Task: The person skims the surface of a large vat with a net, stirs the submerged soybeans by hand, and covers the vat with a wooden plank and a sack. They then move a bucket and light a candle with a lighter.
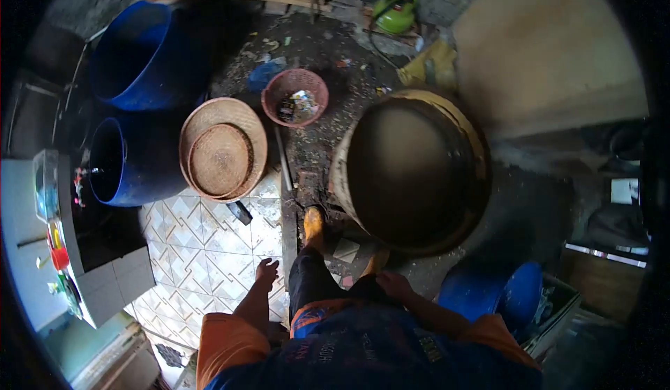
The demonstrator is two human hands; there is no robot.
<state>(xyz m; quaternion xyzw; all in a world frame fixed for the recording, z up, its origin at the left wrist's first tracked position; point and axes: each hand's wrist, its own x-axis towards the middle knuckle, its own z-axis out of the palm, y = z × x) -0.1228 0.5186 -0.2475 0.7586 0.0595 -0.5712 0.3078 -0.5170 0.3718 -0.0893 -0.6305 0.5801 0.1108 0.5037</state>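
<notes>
Two empty hands near a big tub

Left hand (266, 272) and right hand (393, 283) hang open; tub (412, 174) ahead looks heavy, stiff; hold its rim.

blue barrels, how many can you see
3: one barrel at the upper left, a second barrel just below it beside the woven trays, and a third barrel lower right by the right hand. Others may be hidden.

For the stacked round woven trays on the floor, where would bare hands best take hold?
Probably at the rim of the woven trays, one hand on each opposite edge, coming from above. They lie flat and wide, the smaller nested inside the larger, so the raised outer rim is the only graspable part. Both the left hand and right hand hang empty.
</notes>
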